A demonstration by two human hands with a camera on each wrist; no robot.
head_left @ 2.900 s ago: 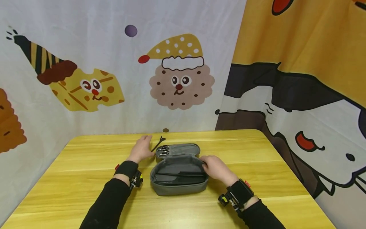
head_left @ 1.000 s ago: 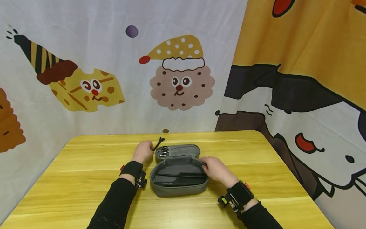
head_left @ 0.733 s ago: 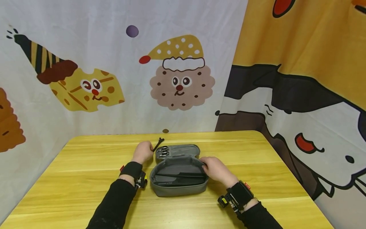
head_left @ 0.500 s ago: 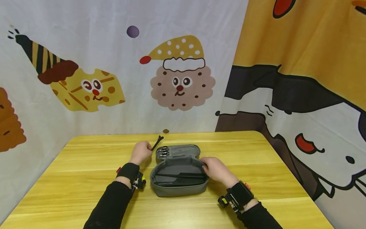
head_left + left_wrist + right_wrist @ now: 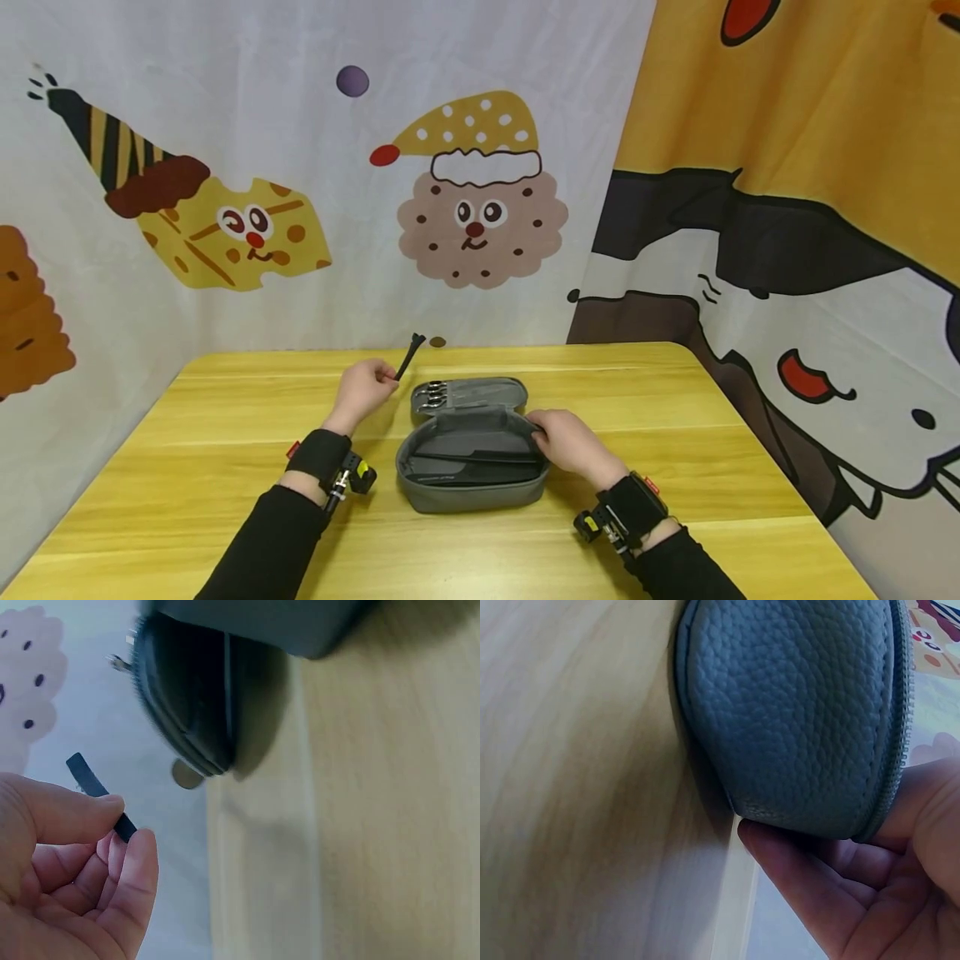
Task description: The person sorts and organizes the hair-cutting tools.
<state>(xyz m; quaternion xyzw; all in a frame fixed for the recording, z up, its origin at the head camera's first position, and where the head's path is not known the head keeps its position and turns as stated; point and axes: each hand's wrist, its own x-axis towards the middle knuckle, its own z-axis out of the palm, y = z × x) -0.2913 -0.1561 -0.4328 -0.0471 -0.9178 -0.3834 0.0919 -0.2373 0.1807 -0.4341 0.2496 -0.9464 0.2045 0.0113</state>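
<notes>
With fingers of the left hand point(image 5: 363, 389), pinching one slim black item point(image 5: 408, 358) near one open grey case point(image 5: 474, 502) containing two black tools point(image 5: 476, 477); with the right hand point(image 5: 572, 442), gripping its right rim.

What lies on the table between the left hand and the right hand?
In the head view, the open grey case lies between them; the left hand pinches a thin black piece, and the right hand grips the case.

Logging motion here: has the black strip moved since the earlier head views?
Yes: the black strip has moved up in view; its tip, earlier below the far edge of the table, now shows above it.
</notes>
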